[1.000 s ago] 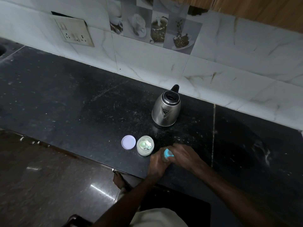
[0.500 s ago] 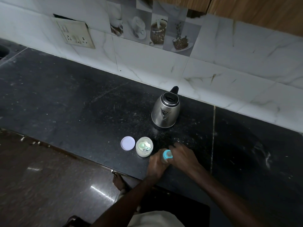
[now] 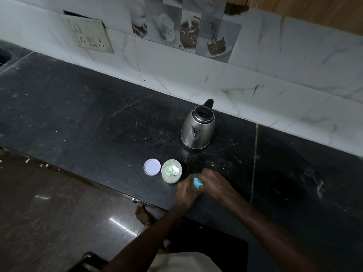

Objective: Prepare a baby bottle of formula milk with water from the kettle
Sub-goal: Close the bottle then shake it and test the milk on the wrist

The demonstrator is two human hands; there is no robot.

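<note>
Blue-topped bottle (image 3: 196,183) stands about upright, long axis vertical, top upward, at the dark stone counter's (image 3: 98,118) near edge. Left hand (image 3: 184,194) wraps its body; right hand (image 3: 215,183) grips the top. Left: open round jar (image 3: 171,176), flat lid (image 3: 152,166). Farther: steel kettle (image 3: 198,132).

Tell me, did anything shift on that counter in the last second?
Nothing visibly moved. The left grip and right grip, the person's bare hands, still hold the blue-capped bottle on the counter; nothing was let go. The kettle, open jar and its loose lid stand where they were.
</note>
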